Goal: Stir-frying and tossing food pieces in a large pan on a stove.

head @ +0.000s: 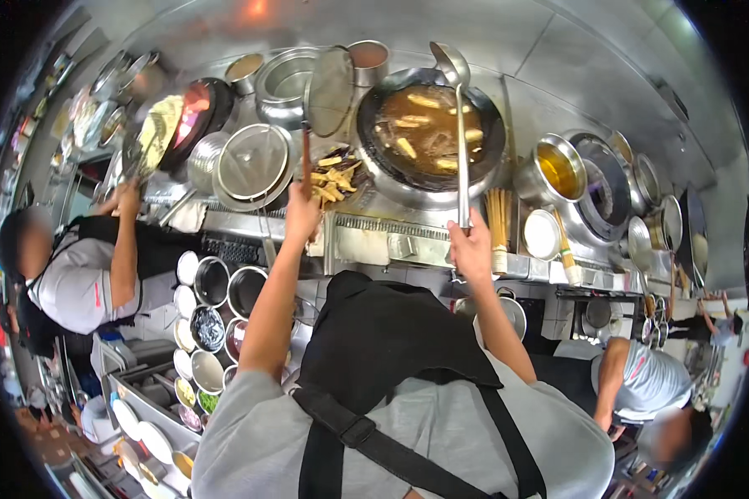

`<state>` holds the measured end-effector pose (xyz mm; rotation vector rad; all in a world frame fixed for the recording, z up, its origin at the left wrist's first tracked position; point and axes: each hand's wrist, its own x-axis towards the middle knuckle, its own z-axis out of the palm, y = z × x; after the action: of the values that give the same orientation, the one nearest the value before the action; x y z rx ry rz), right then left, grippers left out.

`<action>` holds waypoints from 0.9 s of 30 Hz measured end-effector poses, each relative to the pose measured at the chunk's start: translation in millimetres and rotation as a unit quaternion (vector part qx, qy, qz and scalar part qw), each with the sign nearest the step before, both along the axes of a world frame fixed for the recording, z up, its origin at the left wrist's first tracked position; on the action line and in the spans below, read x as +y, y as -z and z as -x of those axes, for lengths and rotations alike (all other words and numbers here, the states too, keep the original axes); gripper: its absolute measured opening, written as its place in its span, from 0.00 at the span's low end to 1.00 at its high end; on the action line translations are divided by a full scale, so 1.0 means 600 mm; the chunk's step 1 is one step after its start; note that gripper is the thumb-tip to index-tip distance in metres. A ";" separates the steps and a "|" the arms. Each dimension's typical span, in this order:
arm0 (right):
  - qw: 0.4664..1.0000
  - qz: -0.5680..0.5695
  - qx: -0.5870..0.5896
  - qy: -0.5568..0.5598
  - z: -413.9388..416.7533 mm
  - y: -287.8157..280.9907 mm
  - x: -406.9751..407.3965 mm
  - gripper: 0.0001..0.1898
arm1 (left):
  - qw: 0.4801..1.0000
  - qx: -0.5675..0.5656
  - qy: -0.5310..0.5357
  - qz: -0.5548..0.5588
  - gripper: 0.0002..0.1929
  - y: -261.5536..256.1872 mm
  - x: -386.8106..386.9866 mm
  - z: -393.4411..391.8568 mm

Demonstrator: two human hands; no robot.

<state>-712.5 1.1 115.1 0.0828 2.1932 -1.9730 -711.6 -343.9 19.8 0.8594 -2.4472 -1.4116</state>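
Note:
My left hand (303,213) grips the wooden handle of a wire-mesh skimmer (329,93), whose round head is raised near the wok's left side. In my right hand (472,247) is a long steel ladle (462,150); its handle crosses over the wok and its bowl sits above the far rim. The black wok (369,128) holds bubbling brown oil (399,107) with several pale-yellow fried pieces (407,148) in it. Just right of my left hand lies a pile of golden fried strips (336,182), mixed with dark pieces.
Round strainers (253,159) rest left of my left hand. Bamboo brushes (498,231) and a pot of yellow oil (560,168) are at right. Several ingredient pots (211,280) stand behind my left arm. A co-worker (81,268) handles a flaming wok at left; another person (646,380) stands right.

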 end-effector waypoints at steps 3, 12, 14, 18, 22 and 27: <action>0.989 -0.097 0.109 -0.001 0.048 0.001 0.087 0.15 | 0.996 0.041 0.014 -0.073 0.14 -0.106 0.045 -0.078; 0.979 -0.163 -0.027 -0.121 0.247 0.074 0.139 0.08 | 0.991 0.067 0.111 0.042 0.13 -0.127 0.085 0.054; 0.981 -0.133 -0.045 -0.135 0.221 0.042 0.134 0.07 | 0.983 0.073 0.139 0.091 0.14 -0.113 0.084 0.089; 0.989 -0.088 -0.003 -0.123 0.199 0.056 0.178 0.09 | 0.963 0.014 0.200 0.180 0.14 -0.088 0.062 0.133; 0.993 -0.089 0.009 -0.082 0.179 0.018 0.219 0.10 | 0.958 -0.099 0.253 0.093 0.14 -0.154 0.017 0.130; 0.996 -0.068 -0.016 -0.056 0.146 0.044 0.254 0.08 | 0.934 -0.163 0.287 -0.140 0.20 -0.242 0.009 0.093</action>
<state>-800.1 153.7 88.4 0.0090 2.2581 -1.7508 -767.7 -338.6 165.0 0.4586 -2.9557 -1.9888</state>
